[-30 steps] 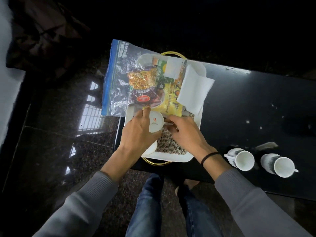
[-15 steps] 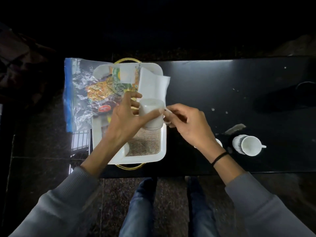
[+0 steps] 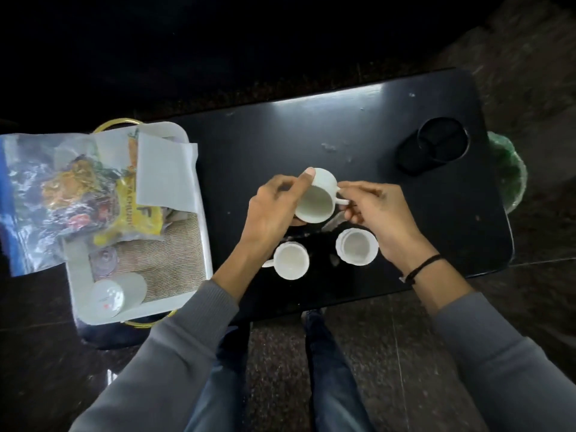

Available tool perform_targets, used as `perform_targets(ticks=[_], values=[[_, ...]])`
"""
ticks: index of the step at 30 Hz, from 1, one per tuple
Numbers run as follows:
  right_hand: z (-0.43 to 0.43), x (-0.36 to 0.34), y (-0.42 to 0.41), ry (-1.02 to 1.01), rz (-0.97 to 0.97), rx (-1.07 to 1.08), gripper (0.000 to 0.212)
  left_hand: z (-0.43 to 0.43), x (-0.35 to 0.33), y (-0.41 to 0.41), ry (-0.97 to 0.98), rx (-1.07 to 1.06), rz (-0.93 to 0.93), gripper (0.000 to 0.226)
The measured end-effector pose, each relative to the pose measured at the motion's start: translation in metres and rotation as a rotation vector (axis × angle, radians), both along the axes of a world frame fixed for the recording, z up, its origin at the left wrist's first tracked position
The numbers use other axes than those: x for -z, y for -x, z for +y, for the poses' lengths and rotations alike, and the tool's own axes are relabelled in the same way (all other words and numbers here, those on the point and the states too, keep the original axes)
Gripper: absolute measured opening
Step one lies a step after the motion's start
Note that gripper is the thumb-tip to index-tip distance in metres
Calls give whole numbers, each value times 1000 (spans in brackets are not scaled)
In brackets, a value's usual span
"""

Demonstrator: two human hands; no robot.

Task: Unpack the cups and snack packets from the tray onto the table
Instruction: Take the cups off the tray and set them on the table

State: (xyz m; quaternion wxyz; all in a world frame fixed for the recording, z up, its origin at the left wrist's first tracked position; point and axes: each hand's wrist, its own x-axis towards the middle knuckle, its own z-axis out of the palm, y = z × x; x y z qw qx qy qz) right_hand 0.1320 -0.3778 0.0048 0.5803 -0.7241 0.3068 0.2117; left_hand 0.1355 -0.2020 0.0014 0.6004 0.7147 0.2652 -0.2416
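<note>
Since half a second ago the white cup [image 3: 316, 199] has left the tray and hangs above the black table [image 3: 311, 135], carried between both hands. The left hand [image 3: 271, 210] grips its body, thumb up on the far wall and fingers curled underneath. The right hand [image 3: 378, 213] pinches the handle, which juts out towards it. The cup is tilted, its mouth turned to the camera.

Just nearer than the left hand, a second cup [image 3: 291, 265] stands upright on the table. A third cup [image 3: 357, 246] stands just nearer than the right hand, beside its heel.

Well to the left of the left hand sits the white tray [image 3: 204, 235]. A fourth cup [image 3: 109, 297] lies on its side in the near corner, by a woven mat [image 3: 168, 263]. A clear zip bag of snack packets [image 3: 62, 194] overhangs the tray's left edge. A yellow packet [image 3: 131, 213] and a white napkin [image 3: 165, 176] lie beside it at the far end.

Beyond the right hand, further right, a black round holder [image 3: 436, 149] rests on the table.
</note>
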Motion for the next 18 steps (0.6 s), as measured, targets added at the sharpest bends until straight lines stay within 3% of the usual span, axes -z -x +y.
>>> perform_targets(ticks=[7, 18], values=[[-55, 31, -15, -18, 267, 86, 22, -51, 20, -3, -55, 174, -13, 34], [-71, 53, -16, -20, 363, -29, 22, -66, 48, 7, -96, 205, 46, 28]])
